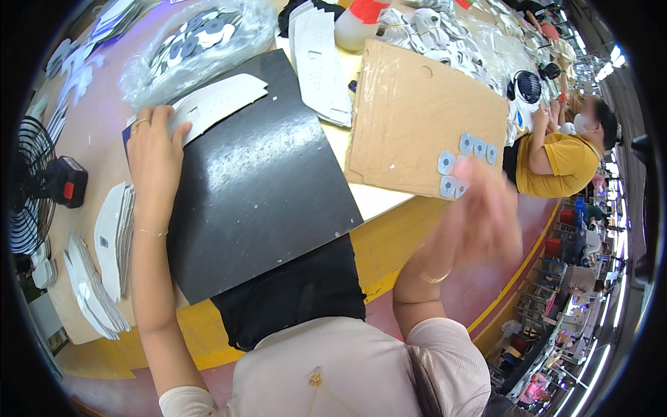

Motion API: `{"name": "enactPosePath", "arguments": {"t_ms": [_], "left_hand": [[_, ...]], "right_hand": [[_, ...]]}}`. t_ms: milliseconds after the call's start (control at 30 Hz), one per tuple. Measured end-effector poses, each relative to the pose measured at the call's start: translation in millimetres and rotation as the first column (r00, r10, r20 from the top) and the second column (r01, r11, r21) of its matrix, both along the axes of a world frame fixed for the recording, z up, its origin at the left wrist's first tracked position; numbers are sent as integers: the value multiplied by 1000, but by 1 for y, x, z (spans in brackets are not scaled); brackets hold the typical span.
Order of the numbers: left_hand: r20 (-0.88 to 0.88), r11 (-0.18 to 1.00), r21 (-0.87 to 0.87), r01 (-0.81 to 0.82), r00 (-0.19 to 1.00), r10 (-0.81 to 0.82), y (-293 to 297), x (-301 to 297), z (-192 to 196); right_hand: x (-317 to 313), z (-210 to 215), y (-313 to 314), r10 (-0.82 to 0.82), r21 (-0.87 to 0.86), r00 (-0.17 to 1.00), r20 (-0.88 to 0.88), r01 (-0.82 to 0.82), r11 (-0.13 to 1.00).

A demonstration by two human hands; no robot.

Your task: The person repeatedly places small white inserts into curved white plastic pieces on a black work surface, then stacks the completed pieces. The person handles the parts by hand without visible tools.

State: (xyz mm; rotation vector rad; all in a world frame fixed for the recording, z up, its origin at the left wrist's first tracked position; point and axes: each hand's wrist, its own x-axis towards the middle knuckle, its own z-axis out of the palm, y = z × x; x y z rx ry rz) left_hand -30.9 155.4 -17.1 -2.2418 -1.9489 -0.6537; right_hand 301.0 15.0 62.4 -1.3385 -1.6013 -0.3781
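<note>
At the upper left of the black board (257,181), my left hand (154,142) is closed on the end of a white curved piece (219,104), thumb on one side and fingers over the other. The piece has small perforations and lies on the board. My right hand (479,219) is smeared by motion over the near right edge of a brown cardboard sheet (424,111). Several small grey-blue patches with dark centres (467,143) lie there, close to its fingertips. Whether the right fingers hold a patch cannot be made out.
Stacked white pieces (114,240) lie left, near a black fan (35,184). A clear bag of grey parts (201,45) sits at the back, beside more perforated white pieces (319,66). A person in a yellow shirt (556,163) works at the right.
</note>
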Motion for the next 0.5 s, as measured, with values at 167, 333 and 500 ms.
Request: {"name": "enactPosePath", "arguments": {"t_ms": [167, 333, 500], "left_hand": [[-9, 1000, -20, 11, 1000, -11, -1, 2, 2], [11, 992, 121, 36, 999, -37, 0, 2, -9], [123, 996, 66, 65, 990, -73, -4, -5, 0]], "right_hand": [[148, -34, 26, -435, -408, 821, 371, 564, 718], [168, -51, 24, -450, -486, 743, 495, 666, 566], [145, -49, 28, -443, -465, 778, 446, 624, 628]]}}
